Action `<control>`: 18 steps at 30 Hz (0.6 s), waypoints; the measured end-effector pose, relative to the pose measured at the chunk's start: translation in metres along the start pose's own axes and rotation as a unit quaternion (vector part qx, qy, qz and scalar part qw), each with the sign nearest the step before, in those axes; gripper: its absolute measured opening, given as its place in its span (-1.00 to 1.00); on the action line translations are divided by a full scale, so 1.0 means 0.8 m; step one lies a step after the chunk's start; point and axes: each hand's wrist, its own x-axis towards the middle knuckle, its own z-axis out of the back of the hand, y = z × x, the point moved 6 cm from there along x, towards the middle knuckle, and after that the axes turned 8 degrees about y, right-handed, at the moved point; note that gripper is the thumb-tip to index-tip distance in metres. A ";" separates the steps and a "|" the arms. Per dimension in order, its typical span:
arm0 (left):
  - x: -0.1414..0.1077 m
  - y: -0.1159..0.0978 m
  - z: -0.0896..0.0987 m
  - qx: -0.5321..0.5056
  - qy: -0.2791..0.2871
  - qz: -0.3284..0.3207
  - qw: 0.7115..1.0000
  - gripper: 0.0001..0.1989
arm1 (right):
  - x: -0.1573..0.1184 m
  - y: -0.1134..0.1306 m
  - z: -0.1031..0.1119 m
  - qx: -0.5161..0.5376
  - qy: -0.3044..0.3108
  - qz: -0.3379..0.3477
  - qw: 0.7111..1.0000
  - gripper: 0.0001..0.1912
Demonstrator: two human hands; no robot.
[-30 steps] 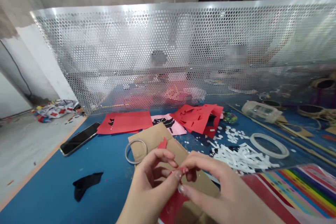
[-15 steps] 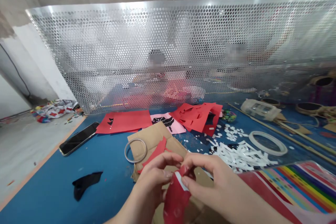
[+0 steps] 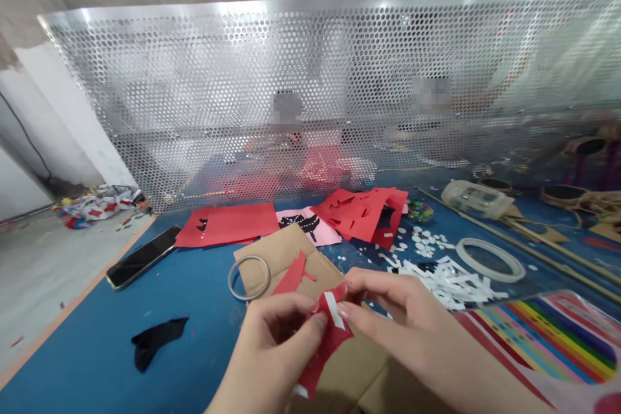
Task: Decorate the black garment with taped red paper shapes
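My left hand point(image 3: 286, 343) pinches the left edge of a small red piece point(image 3: 326, 344) between thumb and fingers. On the other side, my right hand point(image 3: 392, 317) grips its upper right edge, the thumb beside a white strip point(image 3: 334, 309) stuck on the red surface. Another bit of white shows at the lower end of the piece. Both hands are over brown cardboard point(image 3: 317, 266), which carries a red scrap point(image 3: 292, 275) and a tape ring point(image 3: 235, 278) at its left edge.
A phone point(image 3: 143, 257) and a black scrap point(image 3: 156, 341) lie on the left. Behind are red sheets point(image 3: 233, 223) and a perforated metal screen point(image 3: 204, 97), with people beyond it. White strips point(image 3: 446, 281), a white ring point(image 3: 490, 260), sticks and a colourful packet point(image 3: 548, 343) are on the right.
The red piece has been raised and turned, so its white strip now faces the camera more fully. My right hand has moved up slightly, and the left hand's fingers have shifted along the edge.
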 end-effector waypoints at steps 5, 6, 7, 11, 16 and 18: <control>-0.001 0.002 0.001 0.008 -0.006 -0.019 1.000 -0.87 | 0.005 0.002 0.000 0.022 -0.004 0.009 1.000 -0.82; -0.001 0.001 0.002 0.012 -0.009 -0.023 1.000 -0.88 | 0.005 0.002 -0.001 0.022 0.000 0.016 1.000 -0.82; -0.001 -0.001 0.003 0.017 -0.011 -0.028 0.999 -0.89 | 0.005 0.002 -0.001 0.017 -0.002 0.026 1.000 -0.82; -0.002 -0.008 0.008 0.016 -0.030 -0.037 0.999 -0.85 | -0.012 0.022 0.014 -0.124 -0.159 0.156 0.967 -0.88; -0.005 -0.013 0.011 -0.006 -0.052 -0.056 0.997 -0.85 | -0.043 0.052 -0.005 -0.360 -0.246 0.336 0.835 -0.87; -0.007 -0.014 0.010 0.009 -0.047 -0.077 0.996 -0.85 | -0.041 0.051 -0.012 -0.370 -0.218 0.331 0.840 -0.86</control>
